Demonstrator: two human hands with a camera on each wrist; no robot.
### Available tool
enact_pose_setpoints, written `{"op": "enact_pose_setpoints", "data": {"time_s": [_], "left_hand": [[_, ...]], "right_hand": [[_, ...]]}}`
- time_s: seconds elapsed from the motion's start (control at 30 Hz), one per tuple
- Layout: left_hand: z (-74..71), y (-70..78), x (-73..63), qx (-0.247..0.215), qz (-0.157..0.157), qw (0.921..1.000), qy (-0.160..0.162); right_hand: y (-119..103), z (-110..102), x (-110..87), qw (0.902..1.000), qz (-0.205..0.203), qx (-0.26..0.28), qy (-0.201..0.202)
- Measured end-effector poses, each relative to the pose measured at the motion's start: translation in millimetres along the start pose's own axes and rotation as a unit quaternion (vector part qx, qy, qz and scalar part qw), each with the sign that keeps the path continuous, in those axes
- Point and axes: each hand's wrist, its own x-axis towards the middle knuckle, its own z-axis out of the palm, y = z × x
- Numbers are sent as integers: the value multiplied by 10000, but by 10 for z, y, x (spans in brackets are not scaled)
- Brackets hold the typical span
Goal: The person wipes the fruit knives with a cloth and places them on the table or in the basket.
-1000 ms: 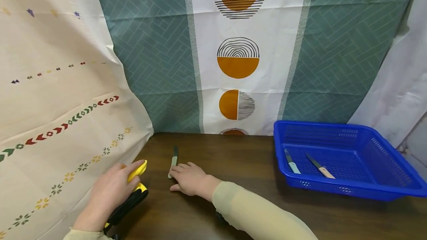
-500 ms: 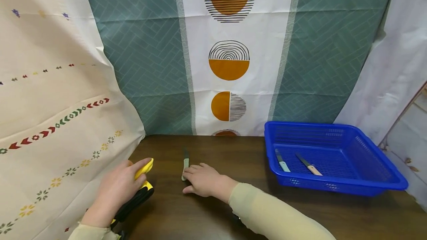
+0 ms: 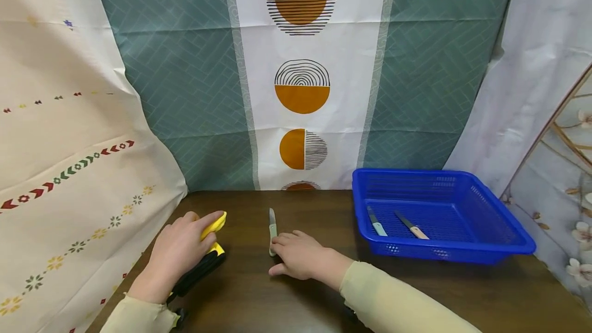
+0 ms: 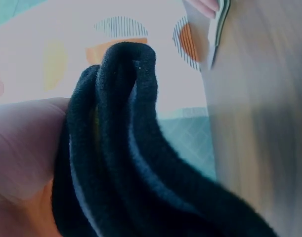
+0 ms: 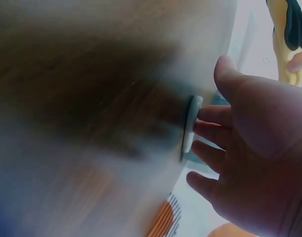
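Note:
A paring knife (image 3: 273, 232) with a pale green handle lies on the brown table, its blade toward the back cloth. Fingertips of my right hand (image 3: 302, 257) rest at its handle; in the right wrist view those fingers (image 5: 212, 131) are extended beside the handle (image 5: 192, 121), not wrapped round it. My left hand (image 3: 179, 246) grips a folded black-and-yellow cloth (image 3: 200, 271), raised over the table's left side. Thick dark folds of this cloth (image 4: 126, 143) fill much of the left wrist view.
On the right stands a blue plastic basket (image 3: 439, 252) holding a light blue-handled knife (image 3: 377, 224) and a pinkish-handled knife (image 3: 413, 226). Patterned fabric (image 3: 300, 150) hangs behind the table (image 3: 319, 204), with cream cloth (image 3: 78, 204) along the left and floral cloth on the right.
My right hand and the paring knife have slid right across the table. The left hand has also shifted right, still gripping the cloth. The head view has turned slightly right.

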Motion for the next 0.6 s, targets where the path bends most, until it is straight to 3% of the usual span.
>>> {"op": "enact_pose_setpoints", "data": {"time_s": [0.37, 0.6], "left_hand": [[74, 307, 238, 5, 385, 9993, -17], [106, 474, 346, -137, 446, 9989, -72]], "right_hand": [[163, -40, -365, 9996, 198, 203, -25], [231, -78, -482, 9984, 388, 282, 289]]}}
